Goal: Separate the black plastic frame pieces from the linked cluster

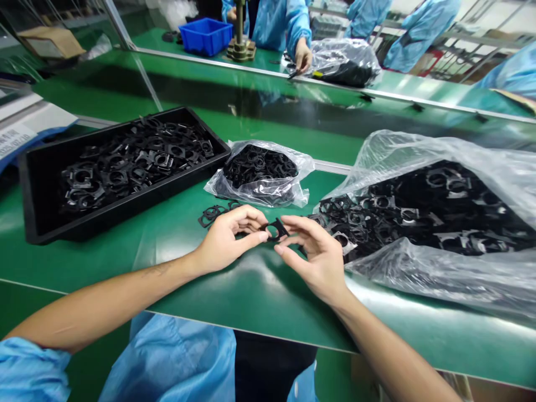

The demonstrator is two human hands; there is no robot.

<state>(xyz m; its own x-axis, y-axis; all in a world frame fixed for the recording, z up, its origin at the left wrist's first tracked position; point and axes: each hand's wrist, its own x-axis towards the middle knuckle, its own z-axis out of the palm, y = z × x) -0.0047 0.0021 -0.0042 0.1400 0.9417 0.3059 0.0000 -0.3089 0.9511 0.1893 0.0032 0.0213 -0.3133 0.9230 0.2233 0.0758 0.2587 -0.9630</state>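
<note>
A small black plastic frame with a round hole [285, 228] is held up over the green bench, in front of me. My left hand [229, 237] pinches its left end between thumb and fingers. At its right end are the fingers of my right hand [316, 254], closed around that edge with the index finger along the top corner. Just behind my left hand lie a few loose black ring-shaped parts [213, 214]. A clear bag of black rings [262, 167] stands beyond my hands. Right of my right hand, a large open plastic bag [402, 279] spills similar black frames [381, 215].
A black tray [125, 215] heaped with black frames sits at the left. Behind it is a metal rail [330, 166]. Across the bench, a co-worker's hand [302, 56] is beside another filled bag [341, 58], near a blue bin [205, 36] and a metal stand [240, 50].
</note>
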